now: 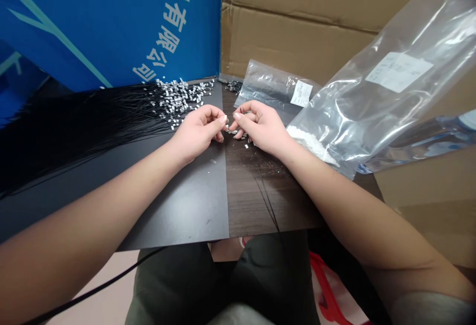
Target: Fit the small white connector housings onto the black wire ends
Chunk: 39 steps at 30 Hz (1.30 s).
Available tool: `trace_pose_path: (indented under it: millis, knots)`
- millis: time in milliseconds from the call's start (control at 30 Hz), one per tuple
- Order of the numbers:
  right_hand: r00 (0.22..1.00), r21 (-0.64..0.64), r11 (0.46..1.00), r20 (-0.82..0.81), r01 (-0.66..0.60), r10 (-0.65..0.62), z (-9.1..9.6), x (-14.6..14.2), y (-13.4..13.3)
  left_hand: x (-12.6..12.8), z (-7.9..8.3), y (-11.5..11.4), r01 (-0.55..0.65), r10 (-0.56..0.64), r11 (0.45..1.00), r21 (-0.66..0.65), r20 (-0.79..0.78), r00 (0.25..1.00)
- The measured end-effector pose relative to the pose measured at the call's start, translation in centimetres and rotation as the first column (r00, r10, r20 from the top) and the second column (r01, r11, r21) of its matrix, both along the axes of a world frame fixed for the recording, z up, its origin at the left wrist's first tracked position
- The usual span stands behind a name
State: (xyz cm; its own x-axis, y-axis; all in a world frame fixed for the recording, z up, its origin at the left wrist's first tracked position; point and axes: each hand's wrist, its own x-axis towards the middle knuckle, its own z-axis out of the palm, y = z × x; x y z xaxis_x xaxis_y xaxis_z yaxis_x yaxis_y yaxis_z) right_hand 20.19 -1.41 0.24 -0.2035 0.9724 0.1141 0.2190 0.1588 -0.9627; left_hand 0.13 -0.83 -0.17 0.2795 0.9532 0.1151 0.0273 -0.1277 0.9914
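Note:
My left hand (pixel 199 130) and my right hand (pixel 260 125) meet fingertip to fingertip over the dark table (pixel 253 196). Both are pinched closed around something tiny between them; it looks like a small white clip (pixel 227 127) and perhaps a thin black wire, but I cannot make it out. A few loose white clips (pixel 246 142) lie on the wood just under my right hand. To the left fans a big bundle of thin black wires (pixel 82 121), its ends tipped with several white clips (pixel 178 99).
A black sheet (pixel 178 201) covers the table's left part. Clear plastic bags lie at right: a small one (pixel 271 87) behind my hands and a large one (pixel 383 87) holding white pieces. A blue board (pixel 92 22) and cardboard (pixel 316 22) stand behind. My knees show below the table edge.

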Motion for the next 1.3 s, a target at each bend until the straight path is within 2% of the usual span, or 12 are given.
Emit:
trace_pose_path:
  millis: [267, 867, 1300]
  knots:
    - [1.000, -0.006, 1.000, -0.015, -0.022, 0.022, -0.17, 0.00, 0.09, -0.13, 0.21, -0.06, 0.026, -0.020, 0.998, 0.063, -0.099, 0.995]
    - [0.997, 0.089, 0.994, 0.067, -0.055, 0.050, -0.25, 0.39, -0.01, -0.17, 0.23, -0.19, 0.057, -0.045, 0.995, 0.080, -0.152, 0.987]
    - [0.995, 0.098, 0.992, 0.066, -0.078, 0.072, -0.50, 0.13, -0.11, -0.27, 0.11, -0.17, 0.098, -0.082, 0.991, 0.089, -0.160, 0.984]
